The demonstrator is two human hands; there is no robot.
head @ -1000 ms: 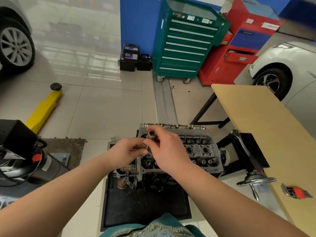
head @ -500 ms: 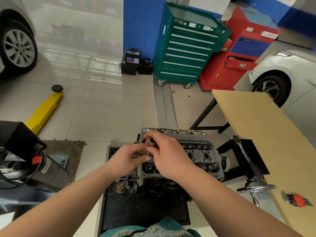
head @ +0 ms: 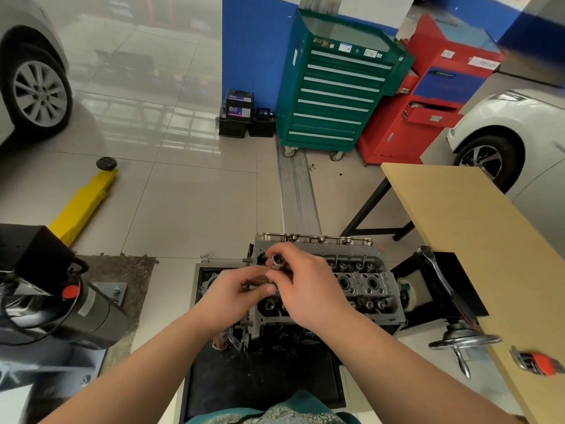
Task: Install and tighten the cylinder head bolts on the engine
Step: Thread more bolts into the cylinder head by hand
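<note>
A grey engine with its cylinder head (head: pixel 354 280) stands on a black mat low in the middle of the view. My right hand (head: pixel 308 289) hovers over the head's left end and pinches a small round metal socket (head: pixel 277 259) at its fingertips. Close beside it, my left hand (head: pixel 237 293) pinches a thin metal piece that meets the socket's lower end; my fingers hide most of it. The left part of the head lies hidden under both hands.
A ratchet wrench (head: pixel 440 276) and a chrome handwheel (head: pixel 464 341) lie right of the engine beside a wooden table (head: pixel 477 228) carrying a red-and-silver tool (head: pixel 535 364). A black motor unit (head: pixel 52 304) and yellow jack arm (head: pixel 82 203) are left. Green (head: pixel 336 93) and red (head: pixel 434 96) tool cabinets stand behind.
Both hands have stayed over the engine's left end with the socket between them, shifting only slightly. The camera has tilted a little.
</note>
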